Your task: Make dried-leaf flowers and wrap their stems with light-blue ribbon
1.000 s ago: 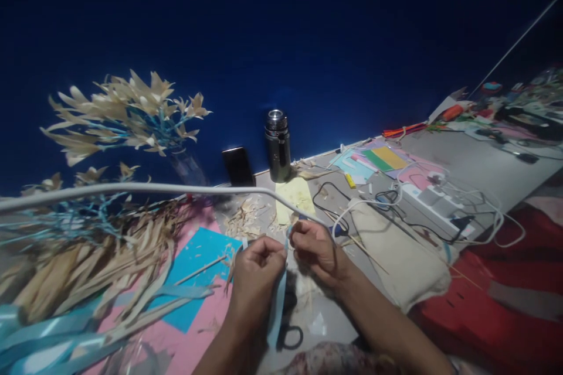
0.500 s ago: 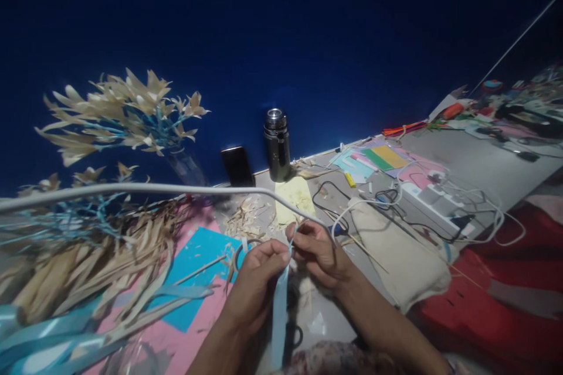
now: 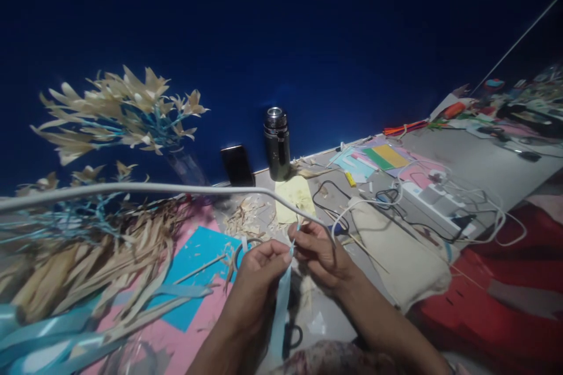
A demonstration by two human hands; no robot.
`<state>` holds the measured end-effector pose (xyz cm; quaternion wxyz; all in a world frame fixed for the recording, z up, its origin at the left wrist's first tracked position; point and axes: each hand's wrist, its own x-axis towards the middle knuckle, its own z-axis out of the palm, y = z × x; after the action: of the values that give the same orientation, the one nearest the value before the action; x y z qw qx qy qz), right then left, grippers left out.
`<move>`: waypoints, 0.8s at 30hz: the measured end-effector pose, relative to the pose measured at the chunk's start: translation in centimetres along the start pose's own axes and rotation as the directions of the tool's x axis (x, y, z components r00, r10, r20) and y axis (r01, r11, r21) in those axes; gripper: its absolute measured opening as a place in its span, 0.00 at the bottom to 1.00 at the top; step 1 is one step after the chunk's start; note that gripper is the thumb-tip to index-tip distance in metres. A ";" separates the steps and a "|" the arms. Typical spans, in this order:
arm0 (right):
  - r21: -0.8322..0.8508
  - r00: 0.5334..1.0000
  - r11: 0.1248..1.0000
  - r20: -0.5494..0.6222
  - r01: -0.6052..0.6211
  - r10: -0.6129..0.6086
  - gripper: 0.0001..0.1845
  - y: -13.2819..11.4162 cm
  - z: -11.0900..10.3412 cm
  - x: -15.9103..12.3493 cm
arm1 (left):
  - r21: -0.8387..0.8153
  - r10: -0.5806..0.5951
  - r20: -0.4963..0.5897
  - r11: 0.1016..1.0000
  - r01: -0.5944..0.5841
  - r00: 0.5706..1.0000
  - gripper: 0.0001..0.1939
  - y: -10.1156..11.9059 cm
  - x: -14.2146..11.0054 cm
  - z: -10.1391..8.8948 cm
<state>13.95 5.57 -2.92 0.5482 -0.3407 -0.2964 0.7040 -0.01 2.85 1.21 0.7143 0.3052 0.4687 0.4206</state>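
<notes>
My left hand [image 3: 264, 269] pinches a light blue ribbon [image 3: 280, 310] between thumb and fingertip, and the ribbon's loose length hangs down toward my lap. Close beside it, my right hand [image 3: 319, 249] is closed in a pinch on a thin blue-wrapped stem [image 3: 298, 226], whose tip pokes up above the fingers. Ribbon and stem meet in the small gap between both hands; how they join there is too small to make out. Under the hands, a dark loop like a scissors handle [image 3: 295, 337] is partly hidden by the ribbon.
A white cable [image 3: 176, 188] crosses in front of the hands. Behind stand a flask [image 3: 278, 149], a phone [image 3: 237, 165] and a vase [image 3: 187, 167] of dried-leaf flowers. Dried husks [image 3: 88, 263] lie left; a cloth [image 3: 400, 252] and power strip [image 3: 433, 208] lie right.
The right fingertips have shifted slightly, and a little more of the thin blue stem shows above them. The hanging ribbon has swung a little to the right. Both hands stay in place.
</notes>
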 end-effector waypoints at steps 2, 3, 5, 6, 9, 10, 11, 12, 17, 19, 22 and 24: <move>0.075 0.999 0.996 0.012 -0.043 0.043 0.23 -0.2 0.0 0.1 | -0.037 -0.081 0.073 0.996 0.084 0.994 0.17 0.0 -0.1 -0.1; 0.110 0.998 0.992 0.023 -0.066 0.064 0.23 -0.4 0.0 0.1 | -0.046 -0.101 0.096 0.993 0.106 0.990 0.16 -0.1 -0.2 -0.2; 0.138 0.993 0.985 0.070 -0.100 0.091 0.22 -0.8 0.1 0.0 | -0.058 -0.098 0.092 0.993 0.104 0.991 0.16 -0.1 -0.2 -0.2; 0.140 0.991 0.984 0.091 -0.108 0.096 0.22 -0.9 0.1 -0.1 | -0.060 -0.084 0.065 0.994 0.088 0.994 0.16 -0.1 -0.2 -0.2; 0.129 0.994 0.989 0.085 -0.073 0.062 0.23 -1.0 0.0 -0.4 | 0.009 -0.004 -0.051 1.000 0.005 0.999 0.17 0.0 -0.2 0.1; 0.116 0.997 0.992 0.063 -0.054 0.047 0.23 -0.8 0.0 -0.4 | 0.055 0.032 -0.085 0.998 -0.028 0.996 0.16 0.1 -0.2 0.1; 0.101 0.999 0.994 0.040 -0.035 0.031 0.22 -0.7 -0.1 -0.4 | 0.104 0.068 -0.110 0.993 -0.056 0.992 0.15 0.1 -0.2 0.2; 0.084 1.000 0.996 0.022 -0.015 0.013 0.21 -0.5 -0.1 -0.4 | 0.151 0.101 -0.126 0.985 -0.082 0.987 0.14 0.1 -0.2 0.2; 0.002 1.000 1.000 -0.016 0.016 -0.016 0.22 -0.1 0.0 -0.2 | 0.270 0.209 -0.123 0.948 -0.170 0.970 0.12 0.3 -0.3 0.4; -0.001 0.999 1.000 -0.040 0.007 -0.007 0.22 -0.3 0.1 -0.2 | 0.230 0.154 -0.106 0.965 -0.126 0.982 0.13 0.3 -0.4 0.3; 0.058 1.000 0.998 -0.017 -0.001 0.002 0.22 -0.5 0.4 -0.3 | 0.087 0.007 -0.044 0.996 -0.003 0.999 0.16 0.1 -0.3 0.2; 0.099 1.000 0.995 0.016 -0.016 0.015 0.22 -0.7 0.5 -0.3 | 0.027 -0.031 -0.016 0.999 0.031 0.999 0.18 0.0 -0.3 0.1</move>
<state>13.96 5.40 -2.06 0.5566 -0.3100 -0.2626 0.7247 0.04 2.60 1.36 0.7128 0.3044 0.4848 0.4052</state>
